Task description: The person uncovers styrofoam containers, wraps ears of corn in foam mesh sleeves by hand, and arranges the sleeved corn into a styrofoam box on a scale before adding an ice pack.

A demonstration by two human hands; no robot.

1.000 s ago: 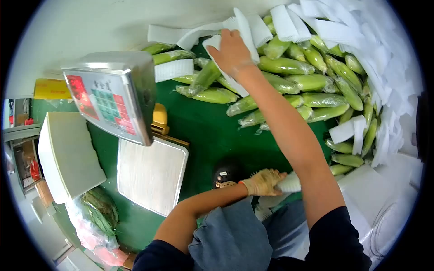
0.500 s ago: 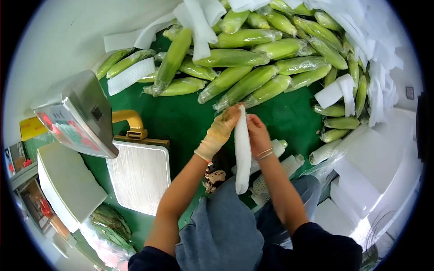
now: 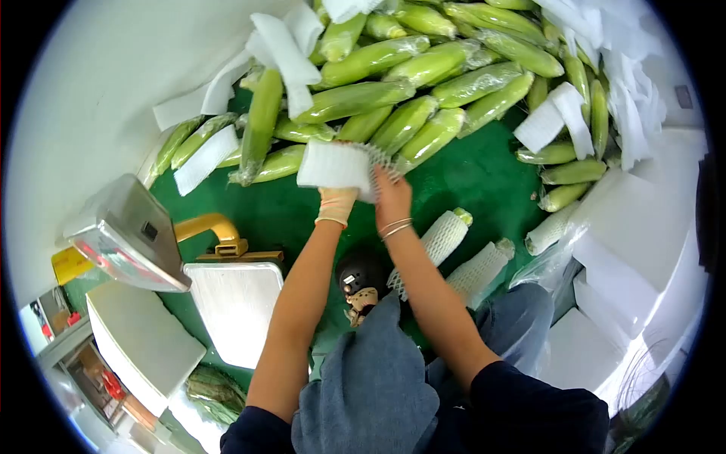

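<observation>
A white foam net sleeve (image 3: 333, 166) is held up in front of the corn, its mesh stretched at the right end. My left hand (image 3: 337, 203), in a pale glove, reaches up into or behind the sleeve, so its fingers are hidden. My bare right hand (image 3: 392, 198) is closed on the sleeve's right edge. Just beyond the sleeve lie green ears of corn (image 3: 404, 125) in clear film, heaped across the green table. Below my right hand rest a netted ear of corn (image 3: 442, 240) and a second netted ear (image 3: 482, 271).
At left stands a scale with a metal display box (image 3: 125, 234), a yellow handle (image 3: 204, 225) and a pale weighing plate (image 3: 234, 306). A white foam box (image 3: 140, 340) sits nearer me. More white foam sleeves (image 3: 635, 98) pile up at the back right. A dark round object (image 3: 359, 271) lies between my arms.
The foam sleeve has gone from hanging narrow and lengthwise to lying broad and sideways, with its mesh spread. Both hands have moved up and left, and my left hand is now partly covered by it.
</observation>
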